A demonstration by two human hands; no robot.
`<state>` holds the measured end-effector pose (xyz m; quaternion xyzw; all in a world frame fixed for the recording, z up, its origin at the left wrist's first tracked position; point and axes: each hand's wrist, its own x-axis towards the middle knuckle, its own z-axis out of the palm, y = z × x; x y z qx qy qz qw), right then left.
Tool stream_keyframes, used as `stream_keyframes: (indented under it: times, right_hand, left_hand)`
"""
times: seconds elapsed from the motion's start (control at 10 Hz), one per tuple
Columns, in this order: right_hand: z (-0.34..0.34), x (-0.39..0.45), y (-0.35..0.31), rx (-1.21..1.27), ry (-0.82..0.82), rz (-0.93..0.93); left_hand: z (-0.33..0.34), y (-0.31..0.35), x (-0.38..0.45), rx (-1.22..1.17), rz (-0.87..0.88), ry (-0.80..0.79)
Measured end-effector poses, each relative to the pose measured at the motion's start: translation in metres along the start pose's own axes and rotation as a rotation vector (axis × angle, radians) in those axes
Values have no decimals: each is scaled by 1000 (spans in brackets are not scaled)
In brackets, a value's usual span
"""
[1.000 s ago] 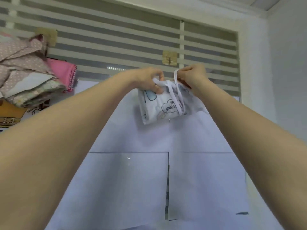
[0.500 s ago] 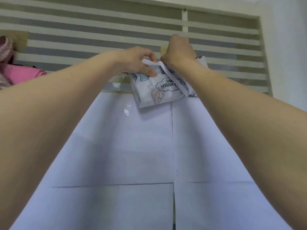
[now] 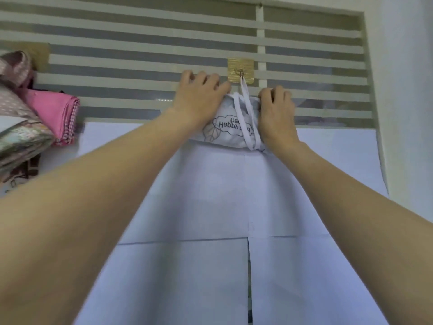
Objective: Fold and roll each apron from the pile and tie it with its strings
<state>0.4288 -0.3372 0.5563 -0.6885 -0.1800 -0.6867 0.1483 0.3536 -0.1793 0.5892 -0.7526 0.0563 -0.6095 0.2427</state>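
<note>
A rolled white apron (image 3: 230,132) printed with "Happy" and a leaf is bound by its white strings. One string loop (image 3: 245,92) runs up to a gold adhesive hook (image 3: 240,70) on the window blind. My left hand (image 3: 199,97) grips the roll's left end, fingers curled over its top. At the right end, my right hand (image 3: 277,111) holds the roll the same way. The thumbs are hidden behind the cloth.
A pile of folded aprons (image 3: 21,137) lies at the left edge, with a pink one (image 3: 56,111) on its right side. White paper sheets (image 3: 199,195) cover the table below. The striped blind (image 3: 140,43) stands behind, and a white wall (image 3: 403,90) closes the right.
Both hands carried the tied roll up and away to the blind. The string loop now hangs on the gold hook, and my right hand has shifted from the string to the roll's right end.
</note>
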Motion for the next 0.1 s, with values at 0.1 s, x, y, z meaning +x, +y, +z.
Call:
stream_keyframes:
  times: [0.1]
  right_hand:
    - [-13, 6, -6, -40, -73, 14]
  left_hand:
    - [2, -3, -4, -16, -81, 81]
